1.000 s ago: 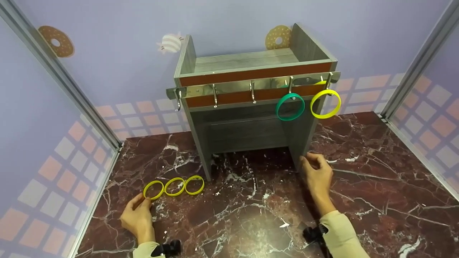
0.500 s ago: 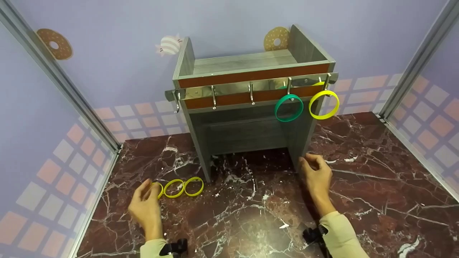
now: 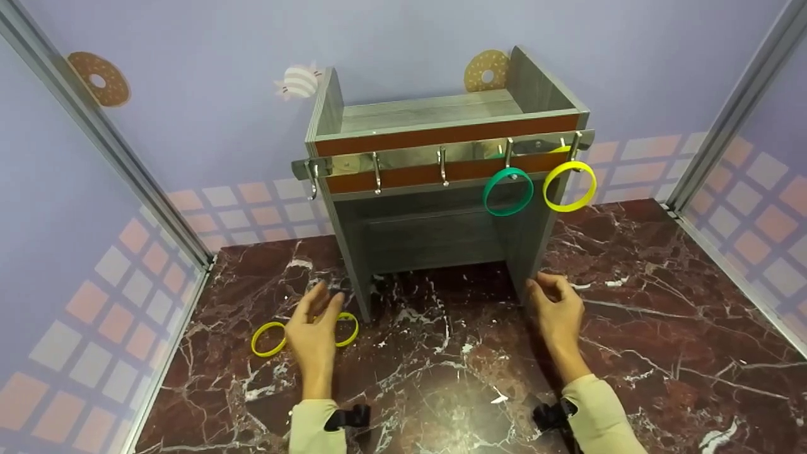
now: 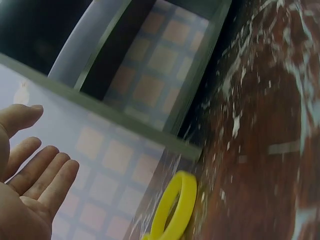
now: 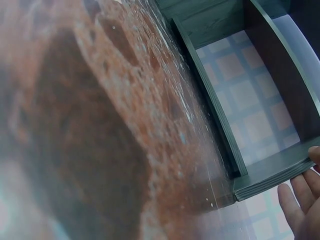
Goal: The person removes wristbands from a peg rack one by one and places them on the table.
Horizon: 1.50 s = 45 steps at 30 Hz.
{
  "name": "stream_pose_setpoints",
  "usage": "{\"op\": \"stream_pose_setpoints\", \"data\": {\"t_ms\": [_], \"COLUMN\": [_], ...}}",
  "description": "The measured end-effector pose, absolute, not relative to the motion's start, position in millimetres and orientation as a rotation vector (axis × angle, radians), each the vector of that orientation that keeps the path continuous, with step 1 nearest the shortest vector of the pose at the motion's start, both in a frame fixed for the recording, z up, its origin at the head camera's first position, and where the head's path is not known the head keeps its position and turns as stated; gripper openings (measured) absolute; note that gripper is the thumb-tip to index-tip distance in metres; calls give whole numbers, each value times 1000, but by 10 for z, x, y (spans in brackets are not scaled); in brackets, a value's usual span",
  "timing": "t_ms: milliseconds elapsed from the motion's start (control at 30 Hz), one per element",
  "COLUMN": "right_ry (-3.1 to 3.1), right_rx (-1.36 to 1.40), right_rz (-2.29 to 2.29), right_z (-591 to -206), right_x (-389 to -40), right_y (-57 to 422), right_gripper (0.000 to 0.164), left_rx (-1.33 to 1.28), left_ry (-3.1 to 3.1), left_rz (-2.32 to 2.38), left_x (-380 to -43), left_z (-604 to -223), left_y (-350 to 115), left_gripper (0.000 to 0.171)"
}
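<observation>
My left hand (image 3: 313,334) hovers over the row of yellow rings on the table, fingers apart and nothing in them. A yellow ring (image 3: 267,355) shows to its left and another yellow ring (image 3: 356,329) to its right; the hand mostly hides the place between them. In the left wrist view a yellow ring (image 4: 186,200) lies below the spread fingers. My right hand (image 3: 558,309) holds the front edge of the grey shelf's right side panel (image 5: 280,172), thumb inside and fingers outside. A green ring (image 3: 485,192) and a yellow ring (image 3: 565,209) hang from the two rightmost hooks.
A metal hook rail (image 3: 410,155) runs across the front of the grey wooden shelf (image 3: 435,104). Three bare hooks are on its left and middle part. The dark red marbled table (image 3: 429,378) is bounded by patterned lilac walls (image 3: 208,63) at the back and sides.
My left hand has moved right and forward from the leftmost ring, past it to the middle of the row. The leftmost ring is uncovered again. My right hand stays on the panel.
</observation>
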State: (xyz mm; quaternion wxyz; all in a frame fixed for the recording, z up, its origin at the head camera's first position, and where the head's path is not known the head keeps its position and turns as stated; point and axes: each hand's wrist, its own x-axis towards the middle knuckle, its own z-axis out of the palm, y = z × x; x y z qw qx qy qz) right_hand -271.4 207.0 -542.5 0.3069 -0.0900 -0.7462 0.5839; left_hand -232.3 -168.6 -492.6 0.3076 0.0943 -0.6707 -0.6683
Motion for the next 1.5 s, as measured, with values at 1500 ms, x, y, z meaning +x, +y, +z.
{"op": "stream_pose_setpoints", "data": {"t_ms": [1500], "right_ry": [-1995], "right_rx": [-207], "right_rz": [1690], "right_z": [-5237], "right_x": [-2697], "right_y": [2157], "right_gripper": [24], "left_rx": [286], "left_ry": [-1754], "left_rz": [-1740], "left_x": [-2574], "left_z": [-5103], "left_y": [-1330], "left_gripper": [27]}}
